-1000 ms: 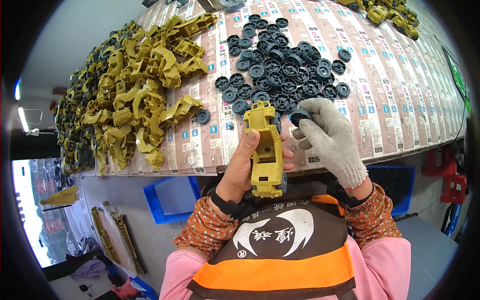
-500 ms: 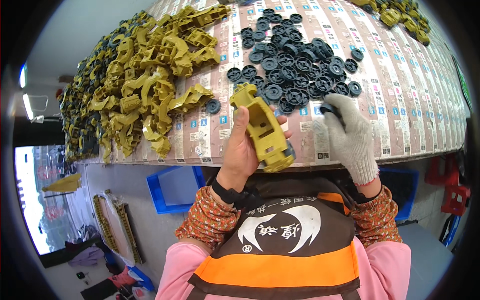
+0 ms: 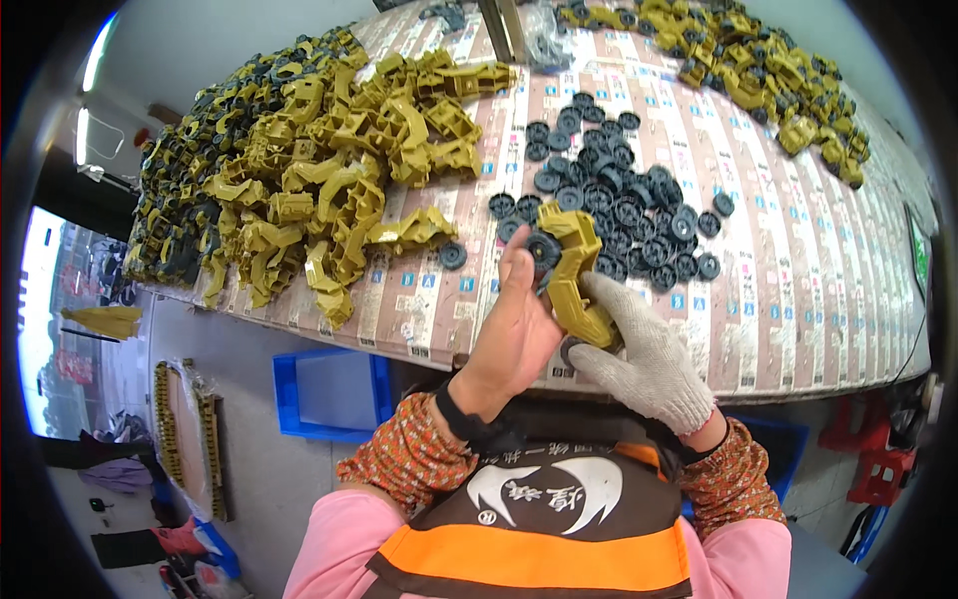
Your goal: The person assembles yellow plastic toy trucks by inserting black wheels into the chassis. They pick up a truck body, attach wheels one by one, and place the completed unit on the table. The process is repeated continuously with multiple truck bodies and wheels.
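Just past the table's near edge, a yellow plastic toy vehicle body (image 3: 576, 278) is held up between both hands, tilted on its side. My left hand (image 3: 514, 334), bare, is closed round it from the left, its fingers partly hidden. A black toy wheel (image 3: 544, 251) sits on the body's side by my left fingertips. My right hand (image 3: 647, 351), in a whitish knitted glove, grips the body's near right end. A dark round piece, apparently another wheel, shows at the glove's fingertips, partly covered. Beyond the hands lies a loose pile of black wheels (image 3: 624, 205).
Yellow vehicle bodies (image 3: 334, 175) are heaped on the left of the patterned table (image 3: 419, 319), with wheeled ones (image 3: 185, 195) at the far left. More wheeled vehicles (image 3: 768, 75) lie at the back right. A blue bin (image 3: 332, 394) stands below the near edge.
My right hand has moved left from beside the wheel pile onto the vehicle body. The body has been turned, now showing a wheel on its left side. The view has shifted.
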Demonstrator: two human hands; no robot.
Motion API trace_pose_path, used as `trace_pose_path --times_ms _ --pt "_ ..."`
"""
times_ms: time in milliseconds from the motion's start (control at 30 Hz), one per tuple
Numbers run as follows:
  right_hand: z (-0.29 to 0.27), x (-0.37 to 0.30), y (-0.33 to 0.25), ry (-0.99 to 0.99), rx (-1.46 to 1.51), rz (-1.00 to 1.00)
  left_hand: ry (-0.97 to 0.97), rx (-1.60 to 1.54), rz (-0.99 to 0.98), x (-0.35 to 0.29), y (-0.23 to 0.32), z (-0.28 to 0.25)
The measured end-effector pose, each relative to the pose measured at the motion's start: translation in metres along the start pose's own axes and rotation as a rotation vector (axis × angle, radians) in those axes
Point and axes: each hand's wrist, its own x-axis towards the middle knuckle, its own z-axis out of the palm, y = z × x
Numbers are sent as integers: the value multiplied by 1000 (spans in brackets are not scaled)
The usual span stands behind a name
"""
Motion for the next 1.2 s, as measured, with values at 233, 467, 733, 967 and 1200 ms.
trace_pose_path --times_ms 233,467,733,967,1200 --pt "-84 64 17 -86 569 463 60 251 108 -10 40 -34" --pt "-221 212 85 373 431 120 147 374 86 -25 70 -50" --pt "-194 191 46 392 157 112 296 915 369 -13 109 -81" --pt "-108 102 55 185 24 274 200 2032 752 75 139 -56" --pt "-80 36 39 68 -189 121 176 2763 708 154 152 -70"
